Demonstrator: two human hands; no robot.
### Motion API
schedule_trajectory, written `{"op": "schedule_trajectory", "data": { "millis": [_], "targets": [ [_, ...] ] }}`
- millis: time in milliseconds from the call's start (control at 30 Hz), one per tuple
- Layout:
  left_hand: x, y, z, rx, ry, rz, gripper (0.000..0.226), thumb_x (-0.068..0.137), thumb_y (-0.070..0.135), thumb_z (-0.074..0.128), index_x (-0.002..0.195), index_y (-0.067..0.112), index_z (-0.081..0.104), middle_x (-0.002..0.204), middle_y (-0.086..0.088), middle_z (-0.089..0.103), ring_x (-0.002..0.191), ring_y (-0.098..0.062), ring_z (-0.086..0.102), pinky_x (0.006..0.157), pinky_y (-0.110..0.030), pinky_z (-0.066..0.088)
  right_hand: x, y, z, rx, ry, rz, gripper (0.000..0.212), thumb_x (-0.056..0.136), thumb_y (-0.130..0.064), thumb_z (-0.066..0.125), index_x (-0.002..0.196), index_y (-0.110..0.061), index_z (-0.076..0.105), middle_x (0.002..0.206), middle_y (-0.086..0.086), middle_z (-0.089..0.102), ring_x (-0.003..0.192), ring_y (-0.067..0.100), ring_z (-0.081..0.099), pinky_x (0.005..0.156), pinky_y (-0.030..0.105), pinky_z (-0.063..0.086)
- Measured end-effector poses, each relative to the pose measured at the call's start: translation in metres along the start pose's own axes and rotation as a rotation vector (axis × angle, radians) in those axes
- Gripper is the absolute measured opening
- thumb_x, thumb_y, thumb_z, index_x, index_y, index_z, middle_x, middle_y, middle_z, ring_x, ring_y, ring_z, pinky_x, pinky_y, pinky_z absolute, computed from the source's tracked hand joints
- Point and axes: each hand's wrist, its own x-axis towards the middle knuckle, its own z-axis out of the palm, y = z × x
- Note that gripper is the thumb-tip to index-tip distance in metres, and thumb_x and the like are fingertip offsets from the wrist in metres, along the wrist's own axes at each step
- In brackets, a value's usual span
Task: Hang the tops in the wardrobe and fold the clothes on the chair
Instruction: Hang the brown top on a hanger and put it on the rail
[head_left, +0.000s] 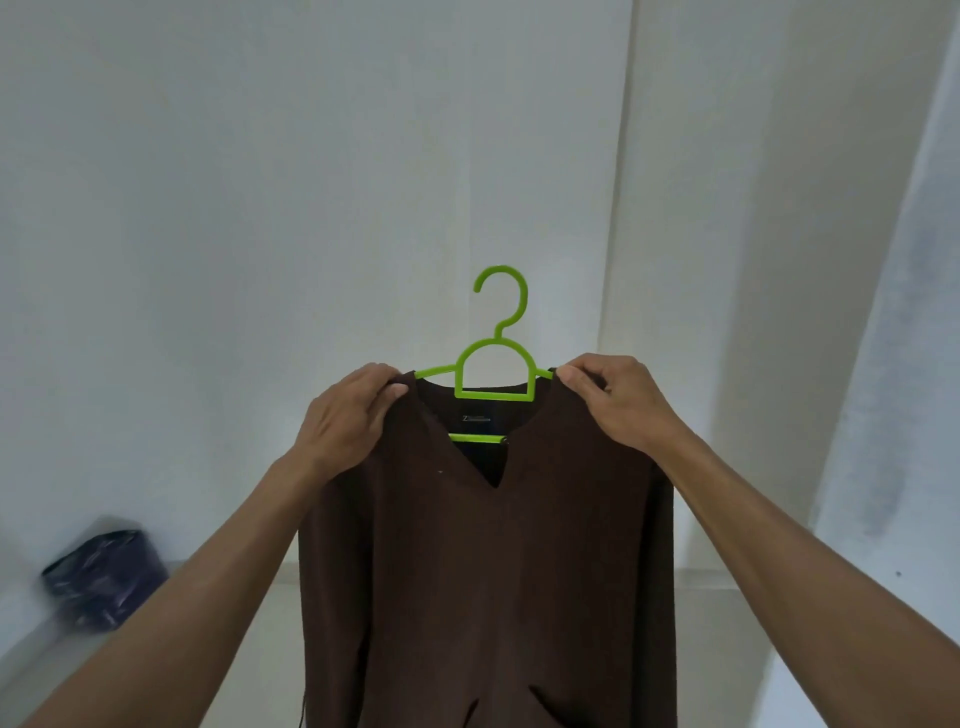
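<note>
White wall (260, 208) behind; brown top (493, 571) hangs vertical, hanger (496, 374) hook up.

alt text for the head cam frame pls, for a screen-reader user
Two bare hands hold up a dark brown V-neck top on a lime green hanger, left hand and right hand each pinching a shoulder, the hook free against a plain white wall. A dark crumpled bag sits blurred at lower left.
</note>
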Motion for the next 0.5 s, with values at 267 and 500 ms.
{"op": "schedule_trajectory", "data": {
  "millis": [267,500],
  "targets": [
    [0.013,0.005,-0.004,-0.129,-0.020,-0.060,0.024,0.105,0.032,0.045,0.092,0.019,0.061,0.081,0.007,0.059,0.080,-0.022,0.056,0.076,-0.045,0.050,0.004,-0.007,0.003,-0.025,-0.005,-0.054,0.021,0.102,-0.034,0.054,0.091,-0.025,0.069,0.067,-0.008,0.058,0.061,-0.002,0.050,0.057,0.009,0.037],
    [0.025,0.038,-0.001,-0.123,0.029,-0.024,0.024,0.103,0.030,0.044,0.086,0.019,0.056,0.075,0.005,0.059,0.073,-0.024,0.055,0.071,-0.043,0.051,0.006,-0.015,0.019,-0.024,-0.055,-0.069,0.025,0.101,-0.036,0.056,0.096,-0.019,0.074,0.073,-0.010,0.064,0.066,0.003,0.055,0.062,0.013,0.040]
  ]
}}
